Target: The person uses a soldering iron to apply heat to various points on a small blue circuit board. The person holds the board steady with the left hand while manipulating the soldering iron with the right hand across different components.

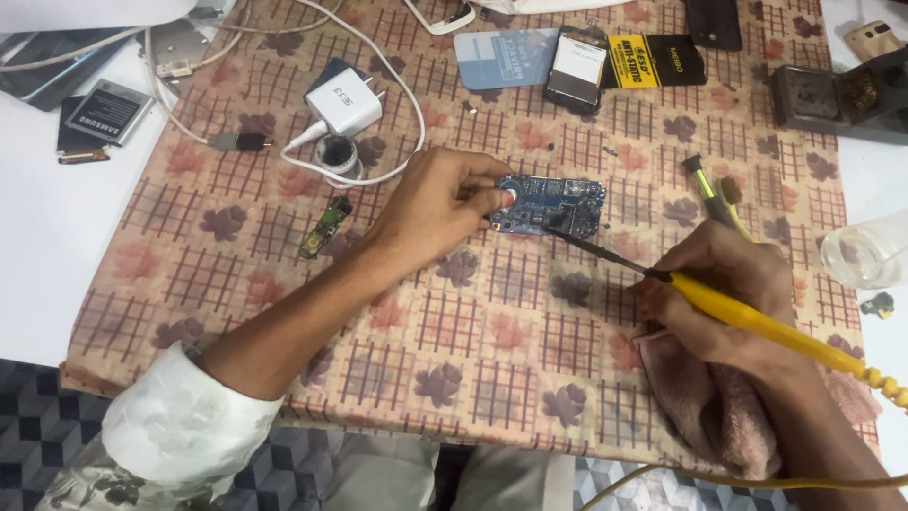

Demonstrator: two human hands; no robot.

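Observation:
A small blue circuit board (558, 203) lies on the patterned cloth (473, 322) near the middle. My left hand (440, 203) pins it down at its left end, thumb and fingers on the board. A yellow-handled soldering iron (757, 322) sits in my right hand (724, 293) like a pen; its dark tip (567, 237) touches the board's lower edge. The right wrist rests on a pink-brown towel (719, 407).
A white charger with cable (342, 102) and a small round tin (336, 153) lie behind the left hand, a green board strip (324, 227) to its left. Phone parts (577, 66), a battery (107, 112), a soldering stand (837, 95), tweezers (714, 194) and a clear container (865, 251) surround the work.

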